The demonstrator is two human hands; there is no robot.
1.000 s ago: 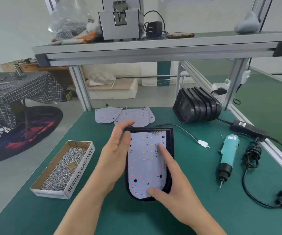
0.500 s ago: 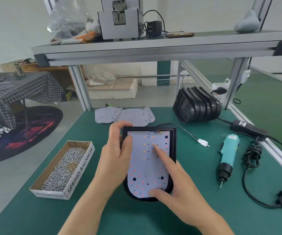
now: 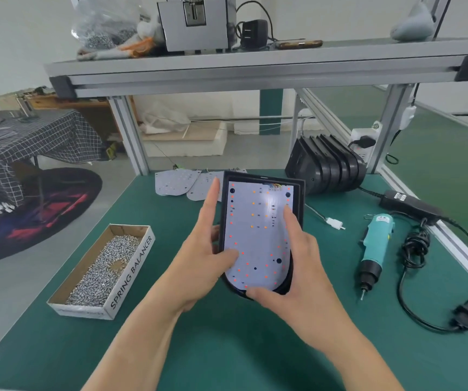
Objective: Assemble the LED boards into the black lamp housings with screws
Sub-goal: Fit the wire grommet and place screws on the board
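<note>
**Seating the board.** Nearest to us, above the green tabletop point(image 3: 227, 348), our right hand point(image 3: 297, 280) and left hand point(image 3: 201, 266) are clamping the black lamp housing point(image 3: 298, 201) between them. Its far end is tipping up toward us. The right thumb is hooking the rounded near rim, and one finger is lying along the board's right side. The left thumb is pressing the board's lower left, and a straight finger is running up the left rim. The remaining fingers are hidden behind the housing.

The LED board point(image 3: 258, 235) is lying inside the housing. It is a pale, flat sheet, square at the far end and rounded at the near end. It is dotted with small orange and red points and a few dark holes, and short coloured wires are showing at its far edge.

To do this step well, we are judging that the board needs pressing flat all round, holes over the mounts and wires unpinched, before any screw goes in.

Farther out, the box of screws point(image 3: 131, 275) is sitting at left and the electric screwdriver point(image 3: 375, 244) at right, both untouched. Beyond them, spare boards point(image 3: 176, 182) and a stack of housings point(image 3: 325, 167) are lying near the tabletop's far edge.
</note>
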